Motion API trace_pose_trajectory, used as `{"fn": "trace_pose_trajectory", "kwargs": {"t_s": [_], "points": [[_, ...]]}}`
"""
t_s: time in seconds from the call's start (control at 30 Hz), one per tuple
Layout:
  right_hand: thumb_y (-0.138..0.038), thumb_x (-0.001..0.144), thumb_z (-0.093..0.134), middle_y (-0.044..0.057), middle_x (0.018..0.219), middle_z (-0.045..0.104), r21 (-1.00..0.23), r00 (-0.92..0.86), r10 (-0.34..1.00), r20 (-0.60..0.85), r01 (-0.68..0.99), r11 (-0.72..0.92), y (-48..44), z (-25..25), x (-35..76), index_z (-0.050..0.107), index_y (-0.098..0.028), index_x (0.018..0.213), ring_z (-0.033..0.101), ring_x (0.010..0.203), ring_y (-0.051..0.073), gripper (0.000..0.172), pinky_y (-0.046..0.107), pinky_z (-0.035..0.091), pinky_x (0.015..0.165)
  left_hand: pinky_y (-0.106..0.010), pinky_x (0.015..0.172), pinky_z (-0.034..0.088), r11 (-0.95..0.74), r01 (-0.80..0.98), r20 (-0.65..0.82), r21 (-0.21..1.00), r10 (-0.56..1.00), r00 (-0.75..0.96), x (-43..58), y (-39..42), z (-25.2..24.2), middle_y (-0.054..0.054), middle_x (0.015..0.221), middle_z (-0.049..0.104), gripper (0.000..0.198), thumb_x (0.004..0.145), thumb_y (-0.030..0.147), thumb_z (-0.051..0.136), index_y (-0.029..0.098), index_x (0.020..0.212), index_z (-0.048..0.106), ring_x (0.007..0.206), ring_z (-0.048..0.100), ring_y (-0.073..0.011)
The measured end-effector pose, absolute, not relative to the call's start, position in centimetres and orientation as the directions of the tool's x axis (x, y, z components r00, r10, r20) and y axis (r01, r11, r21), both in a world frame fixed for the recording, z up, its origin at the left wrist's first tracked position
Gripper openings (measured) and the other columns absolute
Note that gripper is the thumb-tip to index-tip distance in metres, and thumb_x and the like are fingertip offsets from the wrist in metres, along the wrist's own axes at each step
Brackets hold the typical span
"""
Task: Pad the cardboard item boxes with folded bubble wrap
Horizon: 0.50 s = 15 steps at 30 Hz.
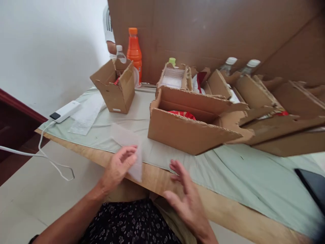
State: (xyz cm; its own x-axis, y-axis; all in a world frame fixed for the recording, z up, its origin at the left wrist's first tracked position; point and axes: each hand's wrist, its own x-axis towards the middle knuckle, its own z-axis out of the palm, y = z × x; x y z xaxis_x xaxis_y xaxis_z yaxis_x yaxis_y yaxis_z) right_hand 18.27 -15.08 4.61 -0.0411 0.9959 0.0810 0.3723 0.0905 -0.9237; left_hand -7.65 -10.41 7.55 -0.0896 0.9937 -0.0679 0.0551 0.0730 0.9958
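A pale, translucent bubble wrap sheet (128,137) hangs at the table's front edge, slightly blurred. My left hand (119,164) grips it, with thumb and fingers closed on its right part. To the right, my right hand (185,200) is held open in the air with nothing in it, fingers apart and thumb spread. Just beyond my hands stands a long open cardboard box (175,130) with something red and shiny inside. More bubble wrap (87,113) lies flat on the cloth at the left.
A smaller open box (115,95) stands back left, before an orange bottle (134,52). Several open boxes (266,128) crowd the right, with clear bottles (230,64) behind. A white power bank (66,111) with a cable lies left; a dark device (311,186) lies right. Cardboard (203,30) walls the back.
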Motion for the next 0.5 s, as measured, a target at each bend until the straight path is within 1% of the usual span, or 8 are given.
{"fn": "trace_pose_trajectory", "kwargs": {"t_s": [0.07, 0.13, 0.2, 0.27, 0.33, 0.4, 0.43, 0.5], "points": [[-0.053, 0.082, 0.078, 0.019, 0.153, 0.057, -0.928, -0.087, 0.996, -0.008, 0.371, 0.025, -15.1, 4.3, 16.8, 0.038, -0.021, 0.16, 0.065, 0.129, 0.034, 0.093, 0.051, 0.057, 0.102, -0.047, 0.088, 0.064, 0.192, -0.203, -0.154, 0.96, 0.97, 0.189, -4.0, -11.9, 6.5, -0.016, 0.142, 0.067, 0.053, 0.093, 0.065, 0.063, 0.023, 0.123, 0.073, 0.127, 0.066, -0.0366], [-0.054, 0.086, 0.072, 0.021, 0.152, 0.057, -0.92, 0.056, 0.998, -0.043, 0.388, -0.061, -14.5, 4.0, 16.3, 0.039, -0.017, 0.159, 0.064, 0.13, 0.035, 0.088, 0.053, 0.055, 0.104, -0.053, 0.1, 0.061, 0.239, -0.277, -0.129, 0.931, 0.923, 0.362, -2.2, -12.9, 6.0, -0.014, 0.15, 0.061, 0.055, 0.1, 0.064, 0.051, 0.027, 0.138, 0.066, 0.137, 0.059, -0.0368], [-0.05, 0.093, 0.061, 0.02, 0.148, 0.061, -0.904, 0.199, 0.98, 0.002, 0.419, -0.083, -13.6, 3.9, 16.9, 0.047, -0.015, 0.153, 0.065, 0.125, 0.033, 0.071, 0.052, 0.055, 0.103, -0.054, 0.11, 0.055, 0.15, -0.163, -0.076, 0.975, 0.917, 0.392, -2.1, -13.3, 6.1, -0.012, 0.152, 0.06, 0.047, 0.103, 0.056, 0.053, 0.03, 0.139, 0.066, 0.138, 0.059, -0.0348], [-0.044, 0.095, 0.056, 0.018, 0.138, 0.067, -0.884, 0.236, 0.969, 0.069, 0.465, -0.051, -12.8, 4.2, 18.1, 0.054, -0.015, 0.147, 0.069, 0.114, 0.03, 0.06, 0.049, 0.056, 0.098, -0.054, 0.113, 0.052, -0.046, 0.073, 0.021, 0.996, 0.951, 0.307, -2.9, -13.0, 6.3, -0.011, 0.15, 0.061, 0.036, 0.1, 0.045, 0.061, 0.03, 0.132, 0.071, 0.136, 0.06, -0.0339], [-0.042, 0.094, 0.056, 0.014, 0.122, 0.074, -0.856, 0.212, 0.973, 0.096, 0.516, -0.028, -12.3, 4.6, 19.7, 0.057, -0.017, 0.144, 0.071, 0.097, 0.026, 0.055, 0.044, 0.058, 0.088, -0.055, 0.113, 0.051, -0.247, 0.315, 0.183, 0.916, 0.959, 0.218, -3.8, -12.3, 6.4, -0.012, 0.147, 0.063, 0.029, 0.096, 0.033, 0.067, 0.028, 0.124, 0.074, 0.136, 0.06, -0.0339], [-0.04, 0.093, 0.058, 0.009, 0.103, 0.077, -0.809, 0.195, 0.976, 0.096, 0.586, -0.038, -12.1, 4.9, 21.7, 0.058, -0.019, 0.144, 0.069, 0.08, 0.023, 0.055, 0.04, 0.058, 0.079, -0.056, 0.114, 0.049, -0.398, 0.471, 0.323, 0.787, 0.917, 0.235, -4.3, -11.5, 5.9, -0.013, 0.144, 0.065, 0.03, 0.093, 0.026, 0.067, 0.026, 0.122, 0.074, 0.138, 0.058, -0.0346], [-0.039, 0.092, 0.058, 0.008, 0.097, 0.076, -0.771, 0.2, 0.975, 0.095, 0.634, -0.055, -12.1, 5.0, 22.8, 0.057, -0.019, 0.145, 0.067, 0.075, 0.023, 0.056, 0.04, 0.057, 0.076, -0.057, 0.113, 0.05, -0.453, 0.51, 0.358, 0.731, 0.891, 0.278, -4.4, -11.1, 5.6, -0.013, 0.141, 0.067, 0.03, 0.092, 0.023, 0.066, 0.025, 0.12, 0.075, 0.137, 0.058, -0.0349], [-0.039, 0.09, 0.058, 0.01, 0.1, 0.076, -0.675, 0.237, 0.963, 0.128, 0.732, -0.091, -12.4, 4.9, 24.8, 0.056, -0.018, 0.146, 0.068, 0.079, 0.026, 0.06, 0.044, 0.057, 0.077, -0.058, 0.11, 0.052, -0.528, 0.55, 0.389, 0.647, 0.849, 0.357, -4.3, -10.6, 4.8, -0.014, 0.134, 0.071, 0.028, 0.091, 0.021, 0.065, 0.024, 0.116, 0.075, 0.134, 0.06, -0.036]]}}
